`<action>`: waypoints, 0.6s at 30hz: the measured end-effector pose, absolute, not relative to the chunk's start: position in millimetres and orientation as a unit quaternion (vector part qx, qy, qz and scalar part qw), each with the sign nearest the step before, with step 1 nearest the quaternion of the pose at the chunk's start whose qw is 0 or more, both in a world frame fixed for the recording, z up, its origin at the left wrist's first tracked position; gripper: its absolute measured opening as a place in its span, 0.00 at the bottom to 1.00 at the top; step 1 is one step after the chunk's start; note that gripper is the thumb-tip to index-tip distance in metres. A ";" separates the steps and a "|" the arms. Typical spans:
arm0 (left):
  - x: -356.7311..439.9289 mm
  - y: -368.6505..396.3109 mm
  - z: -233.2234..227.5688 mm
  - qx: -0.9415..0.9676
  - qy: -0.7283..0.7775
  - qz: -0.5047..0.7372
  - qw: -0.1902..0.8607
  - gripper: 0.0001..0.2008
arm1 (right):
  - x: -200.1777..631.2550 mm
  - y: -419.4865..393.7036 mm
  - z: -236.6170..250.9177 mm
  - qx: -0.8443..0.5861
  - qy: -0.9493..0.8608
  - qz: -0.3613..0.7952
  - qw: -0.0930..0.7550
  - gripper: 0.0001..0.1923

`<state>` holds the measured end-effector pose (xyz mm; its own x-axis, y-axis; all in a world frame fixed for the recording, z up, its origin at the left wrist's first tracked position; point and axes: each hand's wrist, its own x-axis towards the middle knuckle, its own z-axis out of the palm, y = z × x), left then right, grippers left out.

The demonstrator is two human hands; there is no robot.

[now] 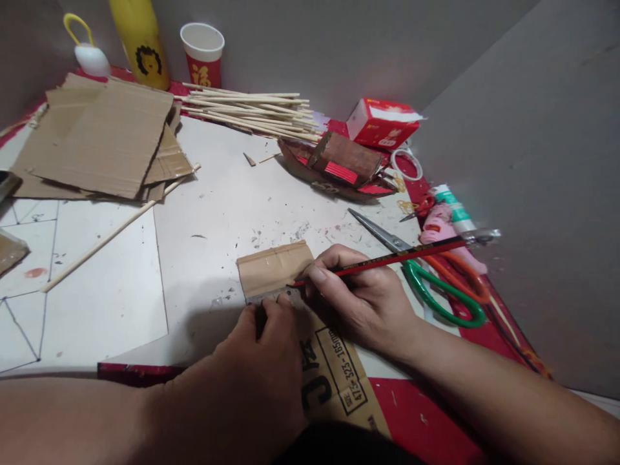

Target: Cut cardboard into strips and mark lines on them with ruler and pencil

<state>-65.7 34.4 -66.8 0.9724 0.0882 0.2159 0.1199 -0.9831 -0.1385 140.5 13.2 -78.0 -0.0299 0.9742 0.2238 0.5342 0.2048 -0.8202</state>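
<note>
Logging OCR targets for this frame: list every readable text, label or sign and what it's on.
"475×323×165mm", partly read, after small "SIZE": boxed print on the cardboard strip under the left hand.
Large black characters beside it: cut off, unreadable.
Gold character on the red paper cup: too blurred.
Print on the red box and the pencil in the right hand: too small.

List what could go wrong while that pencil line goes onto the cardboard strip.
1. The left hand pins the cardboard strip only near the pencil tip; the far folded end is free, so it may pivot and skew the line.
2. Left fingertips sit beside the tip and could get marked.
3. The right hand lies close to open scissors.
</note>
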 end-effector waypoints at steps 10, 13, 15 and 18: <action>-65.4 35.0 -71.0 -0.990 -0.048 -0.106 0.079 0.26 | 139.8 12.9 -75.1 -0.566 -0.669 0.267 0.401 0.11; -66.1 33.8 -73.1 -0.989 -0.050 -0.116 0.078 0.27 | 140.2 12.5 -75.4 -0.567 -0.669 0.266 0.400 0.11; -66.0 34.1 -73.5 -0.989 -0.048 -0.115 0.077 0.27 | 140.6 12.7 -76.1 -0.569 -0.667 0.268 0.400 0.12; -65.5 35.6 -72.1 -0.991 -0.036 -0.104 0.074 0.26 | 141.2 13.6 -77.0 -0.568 -0.666 0.264 0.405 0.11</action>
